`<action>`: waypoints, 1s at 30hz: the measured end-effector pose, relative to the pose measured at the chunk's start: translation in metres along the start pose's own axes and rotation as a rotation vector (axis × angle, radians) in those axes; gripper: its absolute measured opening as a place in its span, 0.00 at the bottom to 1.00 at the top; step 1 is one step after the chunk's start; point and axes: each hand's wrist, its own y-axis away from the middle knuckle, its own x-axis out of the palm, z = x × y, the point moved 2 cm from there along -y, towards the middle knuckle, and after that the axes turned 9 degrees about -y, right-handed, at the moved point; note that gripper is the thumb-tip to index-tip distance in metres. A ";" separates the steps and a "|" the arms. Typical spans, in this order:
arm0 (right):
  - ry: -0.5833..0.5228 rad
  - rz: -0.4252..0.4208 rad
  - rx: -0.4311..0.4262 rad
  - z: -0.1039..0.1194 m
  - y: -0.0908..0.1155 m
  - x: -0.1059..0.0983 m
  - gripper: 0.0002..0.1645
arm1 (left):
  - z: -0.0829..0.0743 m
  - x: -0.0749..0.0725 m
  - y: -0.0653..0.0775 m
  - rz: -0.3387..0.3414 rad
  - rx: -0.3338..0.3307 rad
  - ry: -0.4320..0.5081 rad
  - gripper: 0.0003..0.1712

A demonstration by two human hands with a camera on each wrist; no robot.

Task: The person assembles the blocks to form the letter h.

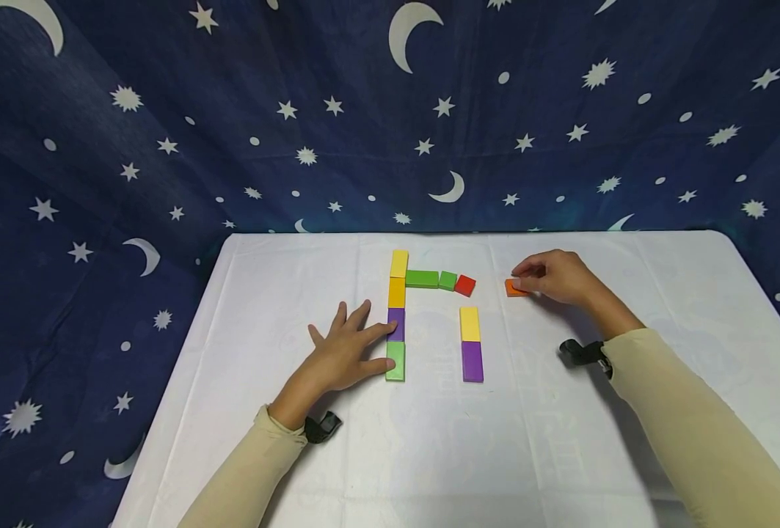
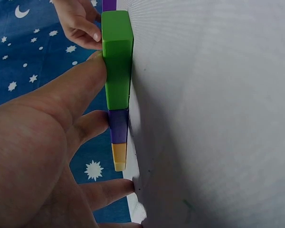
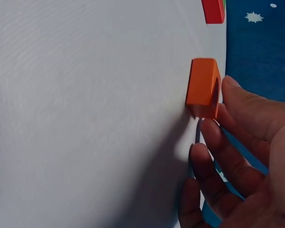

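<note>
My left hand (image 1: 343,357) spreads its fingers beside a column of blocks. Its thumb touches the light green block (image 1: 395,362) and its index finger the purple block (image 1: 396,323); the left wrist view has both tips against the blocks' side. Above them in the column are an orange-yellow block (image 1: 397,292) and a yellow block (image 1: 399,263). At the right, my right hand (image 1: 557,277) pinches a small orange block (image 3: 202,81) between thumb and index finger, its other fingers loosely bent. The fingers cover part of that block in the head view.
From the column's upper part a row runs right: a long green block (image 1: 422,279), a small green block (image 1: 447,281) and a tilted red block (image 1: 465,285). Below it a yellow block (image 1: 469,324) meets another purple block (image 1: 472,361). A starry curtain (image 1: 363,132) hangs behind the white table (image 1: 528,455).
</note>
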 end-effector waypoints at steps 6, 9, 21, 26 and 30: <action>-0.016 0.005 0.016 -0.002 0.003 0.002 0.13 | 0.000 0.000 0.000 -0.001 -0.002 0.001 0.39; -0.030 -0.010 -0.003 -0.001 0.005 0.002 0.11 | 0.000 0.001 0.000 -0.002 -0.001 0.002 0.39; -0.202 -0.052 0.010 0.004 0.007 0.014 0.10 | 0.001 0.001 0.001 -0.002 0.002 0.007 0.39; -0.277 -0.031 0.046 0.012 0.006 0.024 0.14 | 0.001 0.001 0.000 -0.003 0.004 0.010 0.39; -0.345 -0.003 0.054 0.019 0.005 0.030 0.16 | 0.001 0.001 0.000 -0.001 0.004 0.008 0.39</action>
